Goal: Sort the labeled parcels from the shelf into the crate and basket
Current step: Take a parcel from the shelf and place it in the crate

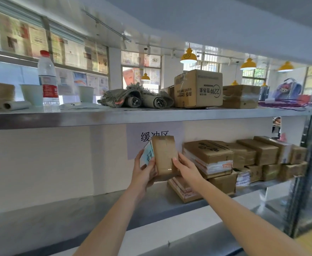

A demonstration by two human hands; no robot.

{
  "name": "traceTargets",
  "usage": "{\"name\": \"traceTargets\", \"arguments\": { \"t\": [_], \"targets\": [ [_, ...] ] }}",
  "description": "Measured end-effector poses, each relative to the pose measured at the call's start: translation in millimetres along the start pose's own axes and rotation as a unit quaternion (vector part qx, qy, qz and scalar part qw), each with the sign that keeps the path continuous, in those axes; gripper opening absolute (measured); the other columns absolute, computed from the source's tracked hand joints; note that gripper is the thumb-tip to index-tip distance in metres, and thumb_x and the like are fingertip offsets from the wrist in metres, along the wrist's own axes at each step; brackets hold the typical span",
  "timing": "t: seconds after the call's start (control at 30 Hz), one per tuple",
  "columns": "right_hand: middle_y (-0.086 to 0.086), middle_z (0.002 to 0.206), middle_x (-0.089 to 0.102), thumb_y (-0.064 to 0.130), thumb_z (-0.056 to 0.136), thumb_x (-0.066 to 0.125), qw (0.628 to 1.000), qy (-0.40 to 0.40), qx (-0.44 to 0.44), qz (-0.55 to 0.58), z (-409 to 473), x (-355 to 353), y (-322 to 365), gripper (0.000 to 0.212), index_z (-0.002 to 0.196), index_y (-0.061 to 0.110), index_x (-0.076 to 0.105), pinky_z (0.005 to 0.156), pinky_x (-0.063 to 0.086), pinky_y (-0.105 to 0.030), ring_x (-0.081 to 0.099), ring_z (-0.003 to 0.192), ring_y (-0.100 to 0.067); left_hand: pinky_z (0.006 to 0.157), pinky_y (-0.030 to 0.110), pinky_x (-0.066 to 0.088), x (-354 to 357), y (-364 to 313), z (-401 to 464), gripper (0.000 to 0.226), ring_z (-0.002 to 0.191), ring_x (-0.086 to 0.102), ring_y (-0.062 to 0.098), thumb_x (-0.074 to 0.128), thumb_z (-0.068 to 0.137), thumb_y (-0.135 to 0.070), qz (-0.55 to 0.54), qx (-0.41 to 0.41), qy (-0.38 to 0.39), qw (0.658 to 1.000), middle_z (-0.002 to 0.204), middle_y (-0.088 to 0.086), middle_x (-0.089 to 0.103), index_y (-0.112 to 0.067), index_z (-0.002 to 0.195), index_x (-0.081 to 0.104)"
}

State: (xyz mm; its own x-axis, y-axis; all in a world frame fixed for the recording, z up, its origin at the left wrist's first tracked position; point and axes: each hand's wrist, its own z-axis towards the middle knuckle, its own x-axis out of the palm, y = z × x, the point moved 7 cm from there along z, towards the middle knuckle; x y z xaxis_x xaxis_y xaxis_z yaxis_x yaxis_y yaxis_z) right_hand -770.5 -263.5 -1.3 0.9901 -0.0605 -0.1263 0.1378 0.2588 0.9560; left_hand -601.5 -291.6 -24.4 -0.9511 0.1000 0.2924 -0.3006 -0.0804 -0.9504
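The person is holding one small brown parcel (165, 157) up in front of the shelf (114, 206), with the left hand (145, 172) and right hand (185, 168) both gripping its sides. Many parcels (243, 157) are still sitting piled on the shelf, so most sorting is probably still waiting, and no crate or basket is showing.

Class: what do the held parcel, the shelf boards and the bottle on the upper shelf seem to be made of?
Held parcel: brown cardboard, glossy clear tape over it.
Shelf boards: probably stainless steel; grey, dull sheen.
Bottle: clear plastic, it seems; see-through body, red cap.

Both forearms bare, no sleeves; hands (144, 170) ungloved, nails short.
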Motion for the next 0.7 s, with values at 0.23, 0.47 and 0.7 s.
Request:
{"name": "traceTargets", "arguments": {
  "t": [0.23, 0.47, 0.7],
  "targets": [
    [0.003, 0.141, 0.054, 0.029, 0.104, 0.052, 0.994, -0.045, -0.037, -0.088, -13.8, -38.7, 15.6, 0.046, 0.145, 0.043, 0.038, 0.1, 0.054, -0.036, 0.056, 0.127, -0.017, 0.068, 0.034, 0.063, 21.3, 1.9, 6.5, 0.058, 0.1, 0.073, 0.022, 0.086, 0.079, -0.021, 0.007, 0.038, 0.02, 0.999, 0.122, 0.001, 0.068, -0.026, 0.13, 0.058],
    [0.002, 0.147, 0.048, 0.067, 0.075, 0.067, 0.993, -0.083, 0.009, -0.089, -27.6, -89.4, 23.8, 0.092, 0.155, 0.041, 0.029, 0.084, 0.055, -0.027, 0.058, 0.12, -0.016, 0.073, 0.039, 0.063, 75.4, 2.3, 9.6, 0.05, 0.091, 0.076, 0.015, 0.082, 0.083, -0.023, -0.015, 0.032, 0.085, 0.996, 0.108, 0.002, 0.077, -0.038, 0.125, 0.06],
    [0.003, 0.124, 0.069, 0.04, 0.096, 0.063, 0.987, -0.15, 0.008, -0.066, -47.8, -186.5, 37.2, 0.063, 0.153, 0.032, 0.036, 0.071, 0.057, -0.02, 0.069, 0.098, -0.005, 0.084, 0.053, 0.061, 174.7, 3.7, 6.6, 0.053, 0.098, 0.075, 0.024, 0.08, 0.084, -0.023, -0.021, -0.001, 0.163, 0.986, 0.108, 0.002, 0.077, -0.044, 0.127, 0.058]
  ]
}}
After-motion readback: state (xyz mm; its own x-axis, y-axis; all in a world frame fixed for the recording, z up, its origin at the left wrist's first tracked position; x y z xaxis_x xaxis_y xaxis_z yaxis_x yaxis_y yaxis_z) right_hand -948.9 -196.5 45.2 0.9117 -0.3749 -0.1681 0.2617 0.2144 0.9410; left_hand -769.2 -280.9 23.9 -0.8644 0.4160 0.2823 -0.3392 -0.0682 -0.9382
